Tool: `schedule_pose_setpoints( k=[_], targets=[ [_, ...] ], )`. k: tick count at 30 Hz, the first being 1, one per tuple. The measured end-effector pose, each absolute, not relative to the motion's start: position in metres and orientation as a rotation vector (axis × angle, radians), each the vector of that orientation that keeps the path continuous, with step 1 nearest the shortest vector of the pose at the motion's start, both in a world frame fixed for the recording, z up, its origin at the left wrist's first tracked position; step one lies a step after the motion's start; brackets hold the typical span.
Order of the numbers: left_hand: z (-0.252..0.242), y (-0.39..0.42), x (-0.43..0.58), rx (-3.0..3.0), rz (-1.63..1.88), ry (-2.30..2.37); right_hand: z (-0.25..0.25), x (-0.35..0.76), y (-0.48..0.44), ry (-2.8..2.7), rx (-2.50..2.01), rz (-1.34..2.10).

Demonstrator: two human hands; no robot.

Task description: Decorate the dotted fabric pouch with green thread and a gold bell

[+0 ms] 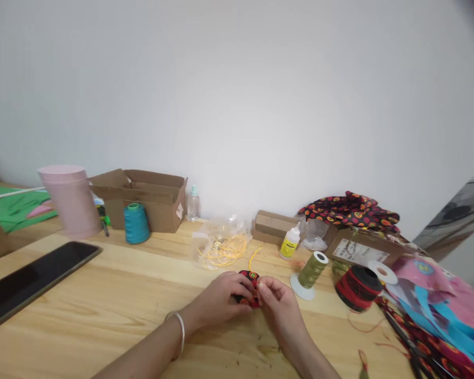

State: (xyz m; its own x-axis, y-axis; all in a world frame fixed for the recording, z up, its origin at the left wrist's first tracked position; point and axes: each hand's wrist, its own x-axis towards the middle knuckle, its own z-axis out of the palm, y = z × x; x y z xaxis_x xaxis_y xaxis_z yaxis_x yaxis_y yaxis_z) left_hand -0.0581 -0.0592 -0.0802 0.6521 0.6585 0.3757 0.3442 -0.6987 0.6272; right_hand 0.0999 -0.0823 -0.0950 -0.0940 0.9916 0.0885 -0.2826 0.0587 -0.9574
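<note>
Between my hands, at the front middle of the table, is a small black and red patterned fabric piece (253,275) with a yellow cord (253,257) running out of its far end. My left hand (227,296), a bangle on its wrist, is closed around the piece from the left and hides part of it. On the other side my right hand (279,304) pinches at the right edge with thumb and forefinger. Whatever fine part lies between those fingertips is too small to make out.
Behind stand a yellow-labelled glue bottle (290,242) and a bag of yellow cord (223,250). An olive ribbon spool (314,269), a red and black cord spool (358,288) and scissors (408,339) lie right. Left are a teal thread cone (136,225), a cardboard box (158,208) and a phone (35,279).
</note>
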Motion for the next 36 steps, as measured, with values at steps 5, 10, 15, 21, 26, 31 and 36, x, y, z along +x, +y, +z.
schedule_pose_setpoints(
  k=[5,10,15,21,26,31,36],
  targets=[
    [-0.071,-0.063,-0.057,1.955,0.98,0.857,-0.09,0.097,-0.086,-1.091,-0.929,1.348],
    [-0.068,-0.062,-0.054,1.718,1.0,0.73,-0.085,0.092,-0.089,-1.12,-0.928,1.38],
    [-0.074,-0.06,-0.053,1.541,1.023,0.667,-0.085,0.091,-0.09,-1.198,-0.896,1.431],
    [-0.078,-0.06,-0.053,1.461,1.1,0.699,-0.087,0.092,-0.092,-1.288,-0.905,1.428],
    [-0.074,-0.064,-0.052,1.461,1.087,0.709,-0.087,0.093,-0.092,-1.372,-0.982,1.343],
    [-0.073,-0.068,-0.051,1.544,1.052,0.719,-0.085,0.097,-0.084,-1.427,-1.016,1.427],
    [-0.077,-0.062,-0.053,1.422,1.071,0.747,-0.086,0.1,-0.075,-1.443,-0.981,1.494]
  ],
)
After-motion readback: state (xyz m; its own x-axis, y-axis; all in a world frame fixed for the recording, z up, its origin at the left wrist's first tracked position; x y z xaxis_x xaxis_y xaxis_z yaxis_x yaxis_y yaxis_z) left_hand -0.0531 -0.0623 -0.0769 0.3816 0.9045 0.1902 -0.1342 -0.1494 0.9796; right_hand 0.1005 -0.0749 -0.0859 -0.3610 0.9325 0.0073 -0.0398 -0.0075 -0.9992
